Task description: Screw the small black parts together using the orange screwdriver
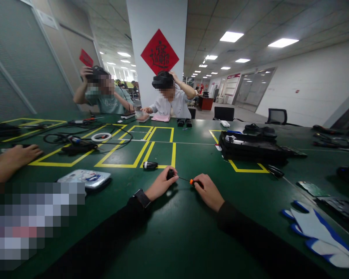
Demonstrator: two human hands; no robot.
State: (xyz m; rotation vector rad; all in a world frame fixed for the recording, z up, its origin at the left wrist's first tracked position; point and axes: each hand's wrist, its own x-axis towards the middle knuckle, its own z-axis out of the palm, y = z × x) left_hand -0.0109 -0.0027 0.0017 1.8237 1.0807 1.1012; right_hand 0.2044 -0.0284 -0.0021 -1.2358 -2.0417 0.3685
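Over the green table, my left hand [160, 185] is closed around a small black rounded piece [170, 174]; its exact kind I cannot make out. My right hand [209, 192] grips a screwdriver [191, 181] with an orange collar, its handle mostly hidden by the fingers. The thin metal shaft points left and reaches the black piece, but whether its tip sits inside is too small to tell. Just beyond my left hand a short black cylinder with a white band [150, 165] lies on its side. A dark watch [142, 198] is on my left wrist.
A phone in a patterned case [85, 179] lies left, near another person's hand [19, 157]. Cables [75, 143] and a white tape roll [101, 137] are behind it. On the right are stacked black housings [250, 147] and white-blue gloves [320, 232]. Two people sit opposite.
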